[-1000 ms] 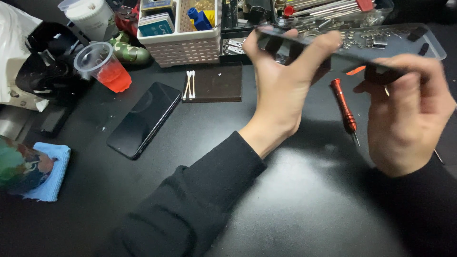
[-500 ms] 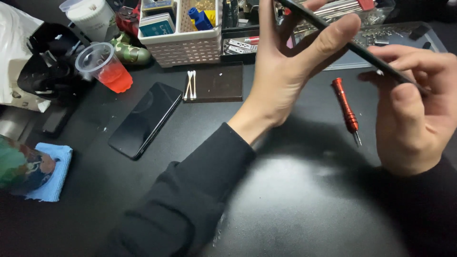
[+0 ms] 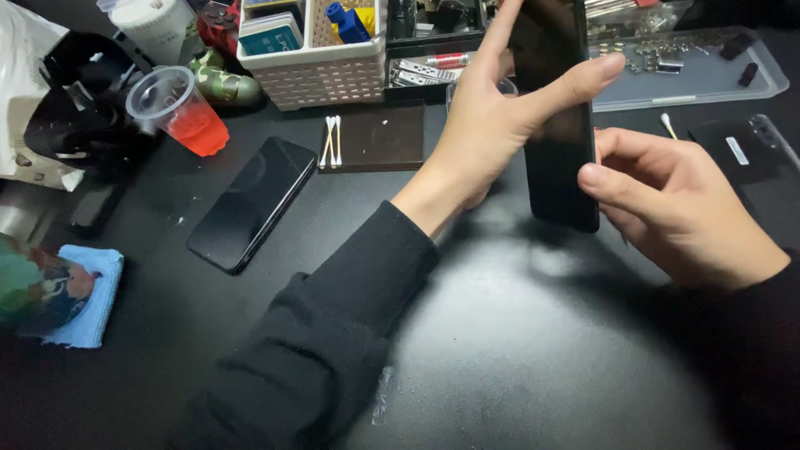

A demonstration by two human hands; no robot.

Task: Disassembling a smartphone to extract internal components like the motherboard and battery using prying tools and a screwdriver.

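Black phone (image 3: 560, 125) upright in both hands' grasp; second phone (image 3: 250, 204), red cup (image 3: 179, 108) leftward

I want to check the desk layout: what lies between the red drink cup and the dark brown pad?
In the head view, only bare black desk lies between the cup and the brown pad; two cotton swabs rest on the pad's near edge.

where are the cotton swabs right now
In the head view, the cotton swabs lie left of centre on the left edge of the dark brown pad, just below the white basket and right of the phone on the table.
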